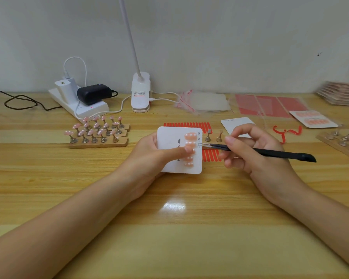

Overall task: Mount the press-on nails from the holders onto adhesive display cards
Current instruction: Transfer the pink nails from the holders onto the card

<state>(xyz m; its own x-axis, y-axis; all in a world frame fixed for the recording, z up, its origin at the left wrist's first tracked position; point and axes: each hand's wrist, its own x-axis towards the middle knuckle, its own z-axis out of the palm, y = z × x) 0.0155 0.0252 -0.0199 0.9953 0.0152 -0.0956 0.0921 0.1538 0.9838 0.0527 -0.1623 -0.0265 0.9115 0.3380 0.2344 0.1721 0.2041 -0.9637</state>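
Spanning the whole view, one wooden table (169,208). On it at far left, one white power strip (79,103) carrying one white charger (64,88) and one black adapter (94,93); just right of these, one white clip lamp (140,91). Left of centre, three wooden holder strips (99,137) stacked in rows, bearing about fifteen pink nails on metal stands. Centre, one white display card (169,150), gripped by the left hand (147,154): fingers curled behind the card's left edge, thumb laid across its face, thumb tip pressing on the column of nails. Five pink nails (189,150) mounted on that card, one column running near-to-far along the right edge, each nail's long axis lying left-right; printed text turned sideways. Behind the card, one short holder strip with two stands (213,136), the nails on them too small to make out. Partly hidden under the card, one sheet of red adhesive strips (186,124). Right hand (256,150) closed around one pair of black tweezers (260,152), pinched between thumb and fingers, long axis near horizontal, tips pointing left and touching the card's right edge beside the second nail. Behind that hand, one blank white card (237,123). Far right, one finished card (313,118) with two rows of nails.
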